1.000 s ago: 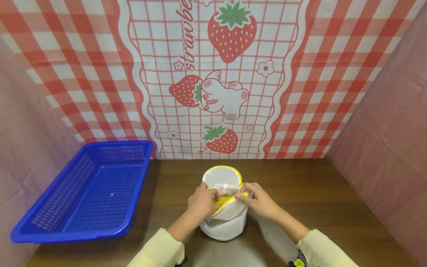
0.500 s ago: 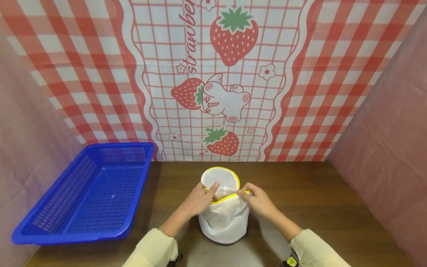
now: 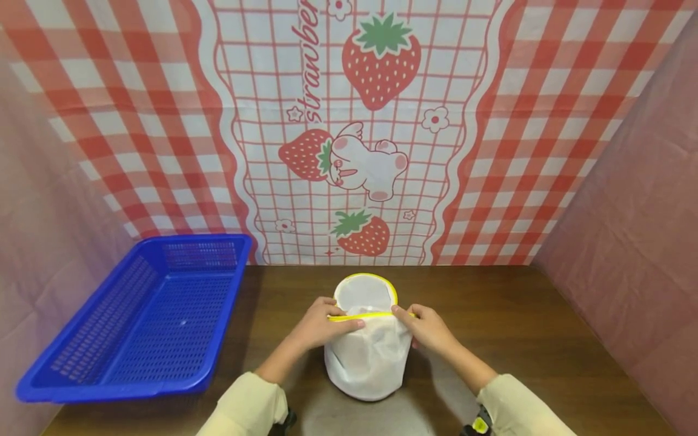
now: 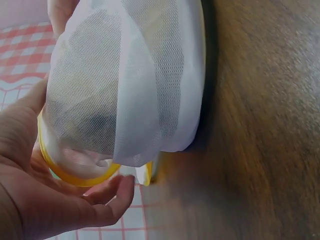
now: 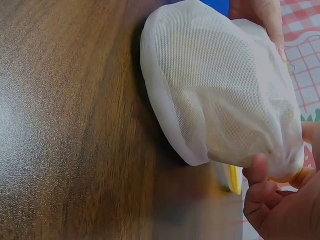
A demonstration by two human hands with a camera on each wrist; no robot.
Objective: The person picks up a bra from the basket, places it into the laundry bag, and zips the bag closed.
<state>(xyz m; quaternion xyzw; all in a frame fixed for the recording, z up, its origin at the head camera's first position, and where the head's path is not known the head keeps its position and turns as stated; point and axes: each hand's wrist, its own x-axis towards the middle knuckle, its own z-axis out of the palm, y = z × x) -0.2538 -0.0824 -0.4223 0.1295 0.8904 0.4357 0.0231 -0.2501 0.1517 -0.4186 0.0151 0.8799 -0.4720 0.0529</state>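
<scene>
A white mesh laundry bag [image 3: 366, 363] with a yellow-trimmed rim stands upright on the table, its round lid [image 3: 364, 293] flipped back toward the wall. At the left of the rim my left hand [image 3: 323, 324] holds the edge, thumb outside in front, fingers behind. My right hand [image 3: 431, 330] pinches the rim's right side, its thumb on the yellow trim. Between the two hands the trim is drawn nearly straight across. In the left wrist view, a darker patch shows faintly through the bag's mesh [image 4: 95, 100]; the inside is otherwise hidden.
A blue plastic basket [image 3: 204, 363] with slatted sides stands at the table's left. Behind the brown wooden table [image 3: 545, 351] hangs a strawberry-print checked cloth [image 3: 458, 91]. Pink cloth walls [image 3: 632, 200] close off both sides.
The front rim has gone from sagging and slanted to nearly straight. My left hand has come out from inside the opening, its thumb now on the bag's outer front.
</scene>
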